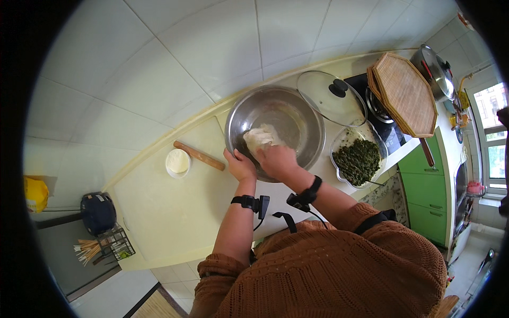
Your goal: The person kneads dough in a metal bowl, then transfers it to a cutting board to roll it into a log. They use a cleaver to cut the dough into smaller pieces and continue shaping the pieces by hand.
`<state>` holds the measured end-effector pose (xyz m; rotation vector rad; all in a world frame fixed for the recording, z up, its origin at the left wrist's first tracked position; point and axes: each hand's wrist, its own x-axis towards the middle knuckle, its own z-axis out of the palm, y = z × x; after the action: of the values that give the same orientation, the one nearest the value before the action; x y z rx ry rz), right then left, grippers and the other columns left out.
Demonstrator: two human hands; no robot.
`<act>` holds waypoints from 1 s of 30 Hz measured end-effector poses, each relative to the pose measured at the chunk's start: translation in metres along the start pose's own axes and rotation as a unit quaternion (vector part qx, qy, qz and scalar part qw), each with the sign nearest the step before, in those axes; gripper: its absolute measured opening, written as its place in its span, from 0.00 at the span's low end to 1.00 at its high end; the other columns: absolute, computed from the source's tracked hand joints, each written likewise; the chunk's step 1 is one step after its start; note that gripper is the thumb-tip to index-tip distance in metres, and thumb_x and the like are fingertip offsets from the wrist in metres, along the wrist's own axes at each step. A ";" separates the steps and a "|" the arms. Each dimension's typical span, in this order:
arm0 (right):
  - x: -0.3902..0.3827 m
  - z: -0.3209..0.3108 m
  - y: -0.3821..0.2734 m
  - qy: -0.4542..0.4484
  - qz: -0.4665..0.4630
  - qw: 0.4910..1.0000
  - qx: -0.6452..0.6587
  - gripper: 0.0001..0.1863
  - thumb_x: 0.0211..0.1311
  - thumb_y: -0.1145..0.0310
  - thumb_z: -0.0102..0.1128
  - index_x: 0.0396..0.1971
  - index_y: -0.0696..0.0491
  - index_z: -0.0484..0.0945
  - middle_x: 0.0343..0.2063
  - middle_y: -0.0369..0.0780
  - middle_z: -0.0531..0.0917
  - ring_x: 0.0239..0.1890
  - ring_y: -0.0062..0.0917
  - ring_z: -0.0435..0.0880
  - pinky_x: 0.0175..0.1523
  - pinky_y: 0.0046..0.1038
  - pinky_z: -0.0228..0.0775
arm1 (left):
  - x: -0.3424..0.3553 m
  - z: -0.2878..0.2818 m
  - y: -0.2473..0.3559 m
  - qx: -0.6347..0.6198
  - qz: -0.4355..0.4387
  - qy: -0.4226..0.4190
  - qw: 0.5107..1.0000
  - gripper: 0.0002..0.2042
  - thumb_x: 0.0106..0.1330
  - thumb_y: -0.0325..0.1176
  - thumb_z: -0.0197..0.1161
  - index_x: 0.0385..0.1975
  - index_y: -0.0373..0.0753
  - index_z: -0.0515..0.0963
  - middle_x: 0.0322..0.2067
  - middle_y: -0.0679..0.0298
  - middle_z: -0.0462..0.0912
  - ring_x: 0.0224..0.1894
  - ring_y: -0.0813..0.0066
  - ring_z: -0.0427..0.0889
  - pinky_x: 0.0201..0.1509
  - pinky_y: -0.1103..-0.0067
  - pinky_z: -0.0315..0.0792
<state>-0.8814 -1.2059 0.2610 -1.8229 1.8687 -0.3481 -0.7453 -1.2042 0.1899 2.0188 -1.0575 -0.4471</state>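
A large stainless steel bowl (305, 119) stands on the counter in front of me, with a lump of pale dough (260, 137) at its left side. My right hand (279, 160) reaches into the bowl, its closed fingers pressed into the dough, which partly hides the fingertips. My left hand (242, 165) grips the bowl's near left rim, thumb and fingers on the edge. To the left lie a wooden rolling pin (200, 155) and a small white bowl (177, 163) of white powder. A glass bowl of chopped dark greens (358, 161) sits to the right.
A glass lid (323, 98) leans against the metal bowl's far right side. Stacked woven trays (405, 93) lie over the gas hob (376, 108), with a lidded pot (432, 71) behind. A wire basket (116, 242) hangs at the counter's left end.
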 end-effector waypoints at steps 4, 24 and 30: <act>0.058 -0.021 0.049 0.127 -0.036 0.991 0.006 0.25 0.79 0.49 0.51 0.38 0.55 0.88 0.33 0.53 0.89 0.41 0.53 0.89 0.49 0.54 0.81 | -0.002 -0.002 0.002 -0.007 0.002 0.003 1.000 0.22 0.83 0.37 0.53 0.71 0.34 0.65 0.44 0.35 0.87 0.46 0.32 0.86 0.49 0.52 0.80; 0.016 0.025 0.025 -0.027 -0.176 0.976 0.125 0.33 0.76 0.43 0.51 0.47 0.64 0.84 0.52 0.61 0.84 0.61 0.56 0.79 0.70 0.49 0.67 | -0.010 0.004 0.004 -0.046 -0.038 0.020 0.998 0.19 0.81 0.33 0.54 0.67 0.36 0.68 0.45 0.36 0.87 0.46 0.33 0.86 0.51 0.53 0.79; 0.027 0.035 0.060 0.141 -0.113 0.979 -0.100 0.24 0.78 0.52 0.52 0.59 0.55 0.81 0.50 0.56 0.86 0.55 0.54 0.82 0.62 0.52 0.74 | -0.010 0.002 0.006 -0.021 -0.035 0.029 0.999 0.19 0.82 0.33 0.52 0.68 0.36 0.66 0.44 0.35 0.87 0.46 0.33 0.87 0.50 0.52 0.80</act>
<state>-0.9137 -1.2231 0.1958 -2.2289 1.9428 -0.5416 -0.7560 -1.1992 0.1927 2.0238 -0.9382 -0.4416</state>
